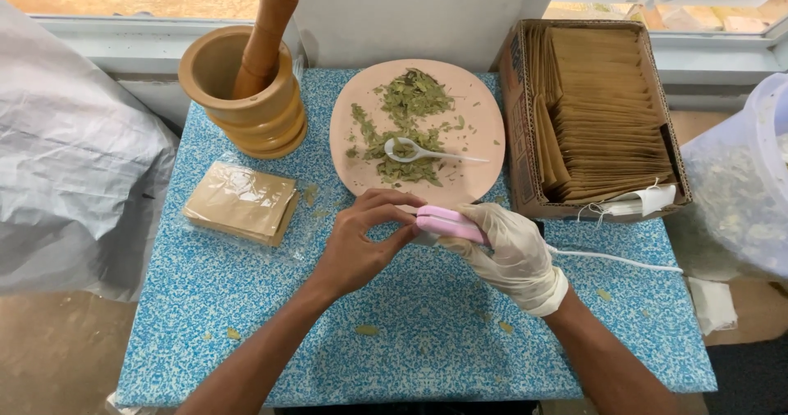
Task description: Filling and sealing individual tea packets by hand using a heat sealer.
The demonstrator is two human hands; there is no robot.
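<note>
L hand (361, 247) bare, fingers curled | R hand (509, 251) gloved, grips pink sealer (447, 222)

A cardboard box (519, 111) at the table's right edge holds upright brown sachets (607, 111). A clear-wrapped stack of tan sachets (240, 201) lies left.

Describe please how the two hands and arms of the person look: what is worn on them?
The left hand is bare, with no glove, ring or watch visible. The right hand wears a thin, whitish disposable glove, wrinkled and bunched into a rolled cuff at the wrist. Both forearms are bare, with no sleeves in view up to the bottom edge of the picture.
</note>
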